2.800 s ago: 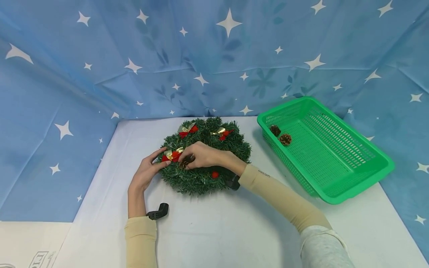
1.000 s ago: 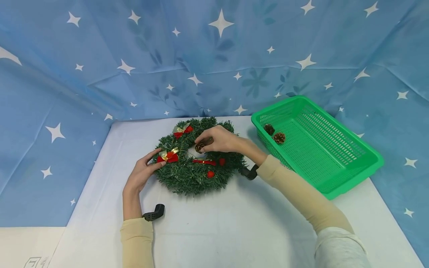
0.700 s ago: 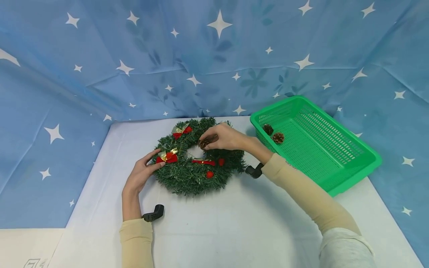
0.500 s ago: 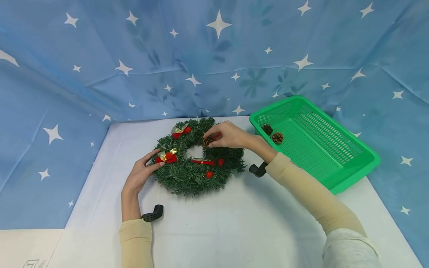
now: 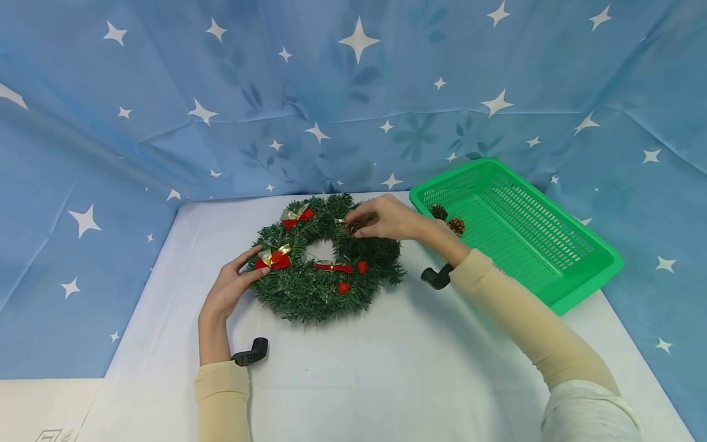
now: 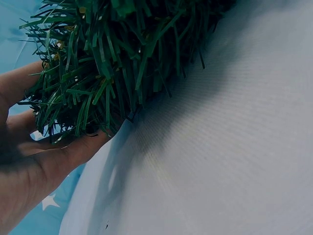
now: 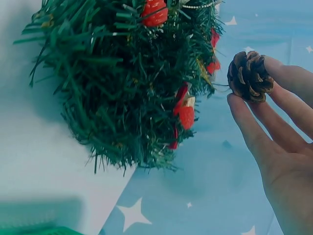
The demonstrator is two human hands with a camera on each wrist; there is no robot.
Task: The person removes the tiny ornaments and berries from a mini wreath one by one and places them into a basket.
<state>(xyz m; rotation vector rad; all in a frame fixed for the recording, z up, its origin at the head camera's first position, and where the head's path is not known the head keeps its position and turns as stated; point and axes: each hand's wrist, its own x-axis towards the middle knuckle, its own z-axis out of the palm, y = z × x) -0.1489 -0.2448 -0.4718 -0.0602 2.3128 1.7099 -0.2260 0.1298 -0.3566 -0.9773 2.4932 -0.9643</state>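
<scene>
Against a starry blue backdrop point(image 5: 342, 92), my left hand point(image 5: 229, 287) grips the left edge of the green wreath point(image 5: 309, 294) while my right hand point(image 5: 392, 219) pinches a pine cone point(image 7: 249, 78) just above the wreath's far right side, across its open centre from my left.

Beige left sleeve point(image 5: 222, 402) at seven o'clock, beige right sleeve point(image 5: 538, 322) at four o'clock, faint marking point(image 5: 501, 271) near its cuff point(image 5: 469, 269), pale grey outer sleeve point(image 5: 588, 412) farther up, black perforated left wrist camera point(image 5: 253, 353), black right wrist camera point(image 5: 436, 279)
</scene>
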